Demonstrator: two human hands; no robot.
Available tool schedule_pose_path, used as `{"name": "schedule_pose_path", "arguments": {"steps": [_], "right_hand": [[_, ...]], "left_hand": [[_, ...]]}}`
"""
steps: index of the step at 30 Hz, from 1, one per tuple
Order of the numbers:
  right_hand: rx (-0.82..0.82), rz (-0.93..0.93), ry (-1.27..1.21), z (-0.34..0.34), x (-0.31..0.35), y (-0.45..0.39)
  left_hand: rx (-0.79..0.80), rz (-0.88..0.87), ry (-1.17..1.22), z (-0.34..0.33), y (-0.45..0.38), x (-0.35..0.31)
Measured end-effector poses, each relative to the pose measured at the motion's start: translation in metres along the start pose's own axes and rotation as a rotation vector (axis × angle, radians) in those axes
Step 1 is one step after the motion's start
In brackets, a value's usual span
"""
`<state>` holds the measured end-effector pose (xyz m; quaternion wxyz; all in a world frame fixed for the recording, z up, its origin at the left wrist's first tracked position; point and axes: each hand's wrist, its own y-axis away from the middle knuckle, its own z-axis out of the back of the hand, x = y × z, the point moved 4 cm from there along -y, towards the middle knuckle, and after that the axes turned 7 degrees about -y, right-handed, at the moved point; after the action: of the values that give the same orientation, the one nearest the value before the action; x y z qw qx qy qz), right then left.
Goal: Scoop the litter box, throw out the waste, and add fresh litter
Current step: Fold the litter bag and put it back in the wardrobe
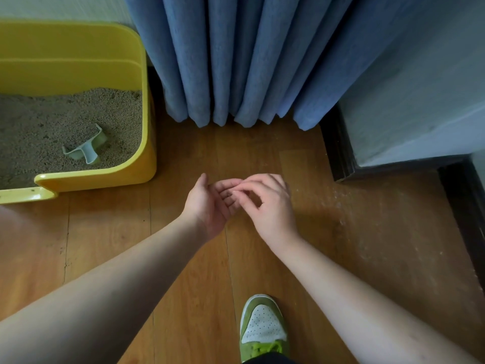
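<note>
Your left hand [207, 206] is palm up, fingers loosely open, holding nothing. Your right hand [265, 203] rests its curled fingertips on the left fingers, also holding nothing. Far to the left of both, the yellow litter box [141, 106] sits on the floor, its grey scoop [88, 149] half buried in litter [39, 127]. The scoop looks light, rigid plastic; grip it by its short handle.
</note>
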<state>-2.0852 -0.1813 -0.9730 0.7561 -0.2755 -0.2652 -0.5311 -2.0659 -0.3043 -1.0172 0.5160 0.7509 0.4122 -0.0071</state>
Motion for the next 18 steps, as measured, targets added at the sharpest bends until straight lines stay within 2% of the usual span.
{"name": "schedule_pose_path", "arguments": {"steps": [7,13,18], "right_hand": [[0.087,-0.107,-0.119,-0.004,-0.007,-0.007],[0.110,-0.002,-0.044,-0.008,0.000,-0.014],[0.105,0.165,-0.030,-0.010,-0.003,-0.015]], "left_hand": [[-0.027,0.009,-0.058,0.004,0.001,-0.005],[-0.010,0.022,-0.067,-0.002,0.001,-0.006],[-0.022,0.034,-0.028,-0.002,-0.002,-0.006]]}}
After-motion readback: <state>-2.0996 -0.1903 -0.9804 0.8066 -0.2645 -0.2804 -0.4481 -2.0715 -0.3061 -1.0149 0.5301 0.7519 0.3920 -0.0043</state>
